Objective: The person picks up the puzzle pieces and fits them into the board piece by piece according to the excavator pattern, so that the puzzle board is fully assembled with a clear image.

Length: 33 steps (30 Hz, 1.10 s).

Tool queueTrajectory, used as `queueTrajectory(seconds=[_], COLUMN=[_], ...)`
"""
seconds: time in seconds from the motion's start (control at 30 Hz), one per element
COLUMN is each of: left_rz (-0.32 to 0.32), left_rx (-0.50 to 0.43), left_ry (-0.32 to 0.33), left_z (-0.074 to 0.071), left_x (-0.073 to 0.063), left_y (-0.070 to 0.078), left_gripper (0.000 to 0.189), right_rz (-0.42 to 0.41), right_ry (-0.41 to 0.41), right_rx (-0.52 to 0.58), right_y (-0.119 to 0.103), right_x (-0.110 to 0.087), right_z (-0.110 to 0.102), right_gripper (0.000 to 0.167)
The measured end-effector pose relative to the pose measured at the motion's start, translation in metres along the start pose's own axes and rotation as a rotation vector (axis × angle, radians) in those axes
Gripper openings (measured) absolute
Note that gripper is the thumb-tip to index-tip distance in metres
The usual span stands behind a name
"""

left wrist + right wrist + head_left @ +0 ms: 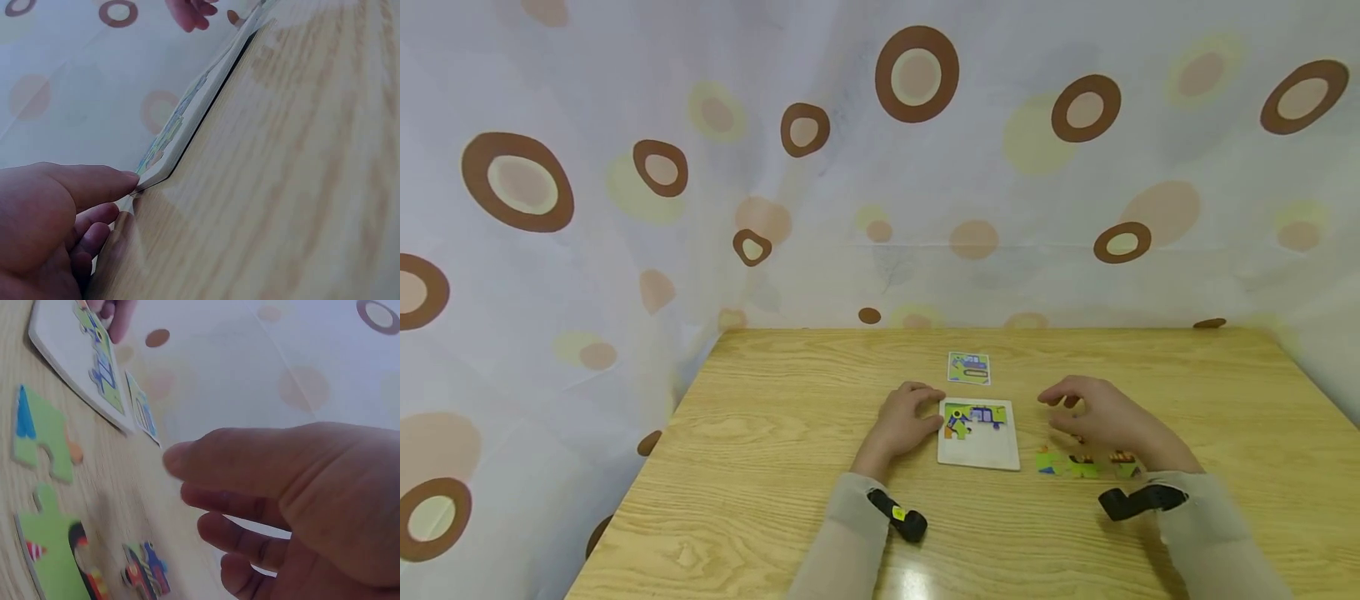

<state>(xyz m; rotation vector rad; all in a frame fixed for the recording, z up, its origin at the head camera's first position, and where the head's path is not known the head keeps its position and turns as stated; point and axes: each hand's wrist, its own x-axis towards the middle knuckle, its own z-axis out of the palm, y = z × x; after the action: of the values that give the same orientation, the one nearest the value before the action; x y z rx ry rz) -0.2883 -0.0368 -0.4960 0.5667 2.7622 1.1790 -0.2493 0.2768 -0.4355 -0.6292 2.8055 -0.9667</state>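
A white puzzle tray (977, 454) lies on the table, its upper part filled with joined jigsaw pieces (981, 414) showing a blue vehicle on green. My left hand (908, 419) is at the tray's left side; in the left wrist view its thumb (109, 182) touches the frame's corner. To the right of the tray, my right hand (1101, 412) hovers with loosely bent fingers and nothing between them. Below it lie loose jigsaw pieces: a green one with a blue corner (47, 434), a green one with a striped cone (53, 553) and a smaller-looking blue-and-red one (147, 570).
A small picture card (969, 367) with a blue vehicle lies behind the tray. Another loose piece (1125, 464) is partly covered by the right wrist. The wooden table (760, 433) meets a dotted curtain (820, 283) at its back and left.
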Motion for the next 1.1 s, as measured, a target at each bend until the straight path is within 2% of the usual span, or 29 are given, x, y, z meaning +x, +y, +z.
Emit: queueTrajectory(seconds=[0.33,0.6,1.1], left_rz=[0.002,0.005,0.003], left_rx=[0.011,-0.006,0.006], left_ry=[0.010,0.007,0.010], left_z=[-0.001,0.000,-0.001], left_x=[-0.001,-0.001,-0.002], left_y=[0.000,0.001,0.002], left_gripper=[0.036,0.036,0.035], right_rz=[0.072,0.094,0.100], right_ry=[-0.020,-0.070,-0.100], right_rx=[0.007,0.020,0.029], right_y=[0.023,0.039,0.046], right_x=[-0.004,-0.010,-0.009], right_z=[-0.006,-0.006,-0.004], right_gripper=[0.036,0.049,0.052])
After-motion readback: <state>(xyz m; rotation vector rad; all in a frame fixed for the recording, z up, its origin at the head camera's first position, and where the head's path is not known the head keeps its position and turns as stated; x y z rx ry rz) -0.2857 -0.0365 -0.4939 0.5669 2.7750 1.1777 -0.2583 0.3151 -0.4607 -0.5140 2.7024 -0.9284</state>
